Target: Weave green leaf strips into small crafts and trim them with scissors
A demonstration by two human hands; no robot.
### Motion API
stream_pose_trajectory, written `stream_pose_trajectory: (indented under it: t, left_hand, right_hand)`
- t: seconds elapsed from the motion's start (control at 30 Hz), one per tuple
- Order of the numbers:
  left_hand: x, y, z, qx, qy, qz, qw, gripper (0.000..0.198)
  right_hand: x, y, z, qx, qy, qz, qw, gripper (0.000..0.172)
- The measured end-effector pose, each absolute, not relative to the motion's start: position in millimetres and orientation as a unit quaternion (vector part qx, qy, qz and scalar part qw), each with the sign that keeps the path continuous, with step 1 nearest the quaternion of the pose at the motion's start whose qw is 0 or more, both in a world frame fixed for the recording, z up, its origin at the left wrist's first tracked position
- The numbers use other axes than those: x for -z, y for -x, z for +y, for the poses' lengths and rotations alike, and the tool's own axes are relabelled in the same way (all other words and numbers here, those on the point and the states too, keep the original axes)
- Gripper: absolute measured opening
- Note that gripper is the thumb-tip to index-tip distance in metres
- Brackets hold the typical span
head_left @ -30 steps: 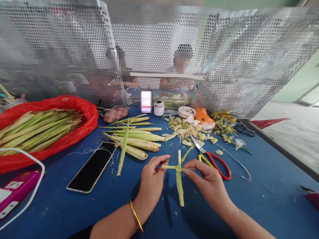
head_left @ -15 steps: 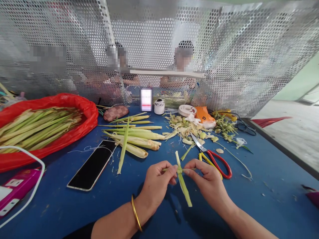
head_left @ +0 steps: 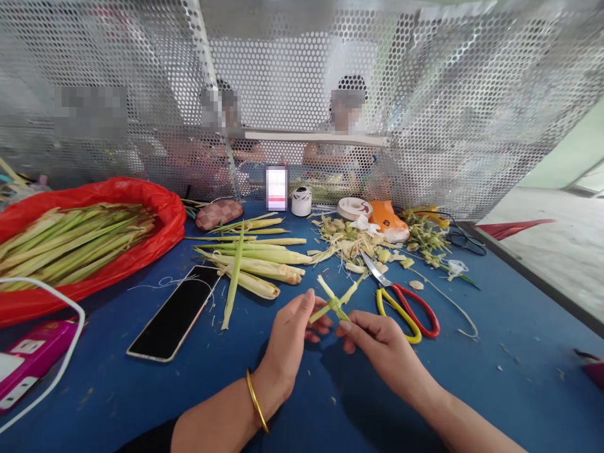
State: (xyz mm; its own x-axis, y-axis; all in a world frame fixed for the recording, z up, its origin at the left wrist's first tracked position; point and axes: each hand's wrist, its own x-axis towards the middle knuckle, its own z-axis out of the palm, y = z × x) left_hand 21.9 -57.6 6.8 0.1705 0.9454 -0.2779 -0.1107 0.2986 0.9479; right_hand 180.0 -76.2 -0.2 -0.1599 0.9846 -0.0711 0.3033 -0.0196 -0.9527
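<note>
A small cross of folded pale-green leaf strips [head_left: 335, 304], knotted at its middle, is in front of me above the table. My right hand [head_left: 377, 336] pinches its lower end between thumb and fingers. My left hand [head_left: 295, 333], with a gold bangle on the wrist, is beside it with thumb and fingers apart. One arm of the cross reaches between them; a light touch cannot be ruled out. Right of the hands lie scissors [head_left: 406, 309] with one red and one yellow handle. Corn husks and leaves [head_left: 259, 267] lie in a group beyond my left hand.
A black-screened phone [head_left: 174, 314] lies left. Beyond it are a red bag [head_left: 170, 217] of long leaves and a purple power strip [head_left: 35, 358]. Husk scraps [head_left: 346, 242], a tape roll [head_left: 353, 207] and an orange packet [head_left: 387, 218] sit near the perforated metal screen [head_left: 292, 69]; people sit behind it.
The leaf cross has turned, its long strip no longer hanging toward me. My left fingers have loosened from a pinch and opened. My right hand has shifted slightly left and down, still pinching.
</note>
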Motion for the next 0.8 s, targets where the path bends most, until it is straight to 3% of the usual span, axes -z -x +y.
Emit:
stream_pose_trajectory:
  t: [0.53, 0.73, 0.8]
  left_hand:
    - [-1.9, -26.7, -56.5, -0.417, -0.408, 0.490, 0.647, 0.029]
    - [-12.2, -20.1, -50.1, -0.379, -0.401, 0.484, 0.679, 0.025]
    - [-13.8, -18.4, -50.3, -0.361, -0.409, 0.488, 0.681, 0.026]
  right_hand:
    - [-3.7, -177.2, -86.6, -0.363, 0.481, -0.747, 0.283, 0.035]
    - [-4.6, -180.6, -81.7, -0.492, 0.534, -0.579, 0.371, 0.050]
    - [-5.7, -181.9, -76.9, -0.523, 0.539, -0.507, 0.423, 0.046]
